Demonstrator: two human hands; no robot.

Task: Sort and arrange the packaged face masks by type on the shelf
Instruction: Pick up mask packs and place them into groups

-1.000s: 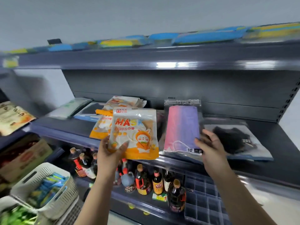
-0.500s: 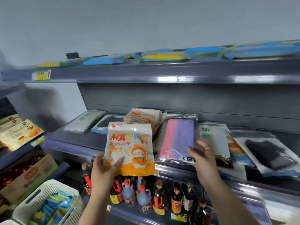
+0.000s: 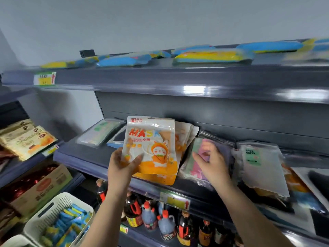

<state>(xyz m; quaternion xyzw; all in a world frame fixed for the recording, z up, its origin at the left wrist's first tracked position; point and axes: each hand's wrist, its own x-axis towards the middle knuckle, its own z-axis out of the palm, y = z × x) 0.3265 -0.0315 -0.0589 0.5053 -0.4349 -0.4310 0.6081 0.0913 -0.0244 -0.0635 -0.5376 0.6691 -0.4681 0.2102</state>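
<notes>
My left hand (image 3: pixel 119 166) grips an orange-and-white rabbit mask pack (image 3: pixel 151 147) by its lower left corner, upright in front of the middle shelf (image 3: pixel 85 157). Behind it lies a pile of the same orange packs (image 3: pixel 186 133). My right hand (image 3: pixel 211 164) rests with spread fingers on a clear pack of pink, green and purple masks (image 3: pixel 191 162) lying on the shelf. To the right sits a white "FACE MASK" pack (image 3: pixel 260 163); a black mask pack (image 3: pixel 318 179) is at the far right. Pale green packs (image 3: pixel 99 131) lie at the shelf's left.
Blue-and-yellow packets (image 3: pixel 211 56) line the top shelf. Bottles (image 3: pixel 165 225) stand on the shelf below. A white basket (image 3: pixel 48 213) with blue packets sits at lower left, beside a cardboard box (image 3: pixel 41 189) and snack bags (image 3: pixel 26 139).
The view has tilted up and closed in. My left hand raised the orange pack toward the shelf. My right hand slid from the pink-purple pack's lower edge onto its face.
</notes>
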